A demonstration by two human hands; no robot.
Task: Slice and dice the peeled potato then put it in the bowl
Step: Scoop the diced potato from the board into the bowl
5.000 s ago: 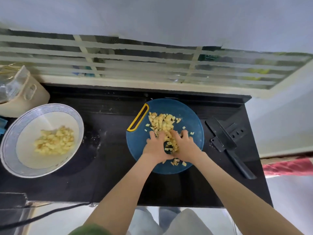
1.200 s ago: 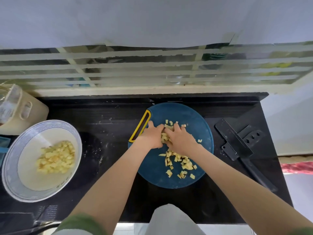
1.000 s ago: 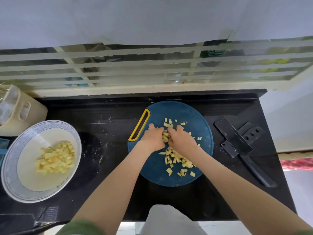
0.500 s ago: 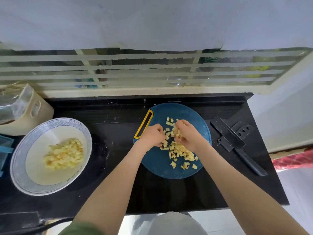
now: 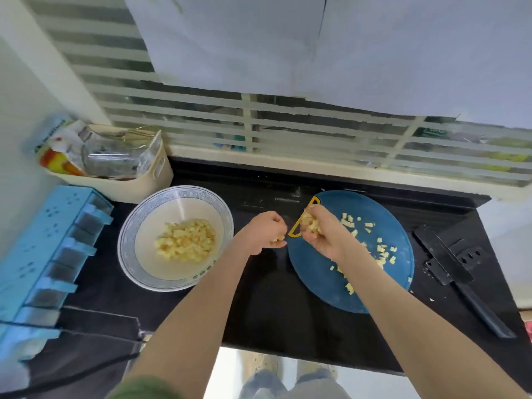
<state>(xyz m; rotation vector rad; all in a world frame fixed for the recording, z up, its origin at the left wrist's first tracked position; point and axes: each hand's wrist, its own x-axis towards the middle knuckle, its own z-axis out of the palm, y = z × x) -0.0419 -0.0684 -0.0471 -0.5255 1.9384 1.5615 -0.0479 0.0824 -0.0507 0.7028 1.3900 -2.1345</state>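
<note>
Black tabletop (image 5: 273, 312) below a louvred window. The right hand (image 5: 319, 234) cups diced yellow potato cubes (image 5: 310, 224). The left hand (image 5: 263, 234) is curled, seemingly round a few more. Carried loosely from the round blue cutting board (image 5: 316, 286) to the white patterned-rim bowl (image 5: 126, 240), cubes could drop in the gap.

Pale yellow potato dice (image 5: 185, 240): heap in the blue-rimmed white bowl (image 5: 129, 234), loose scatter on the round blue board (image 5: 316, 283), one clump gripped in my right hand (image 5: 325, 234)
</note>
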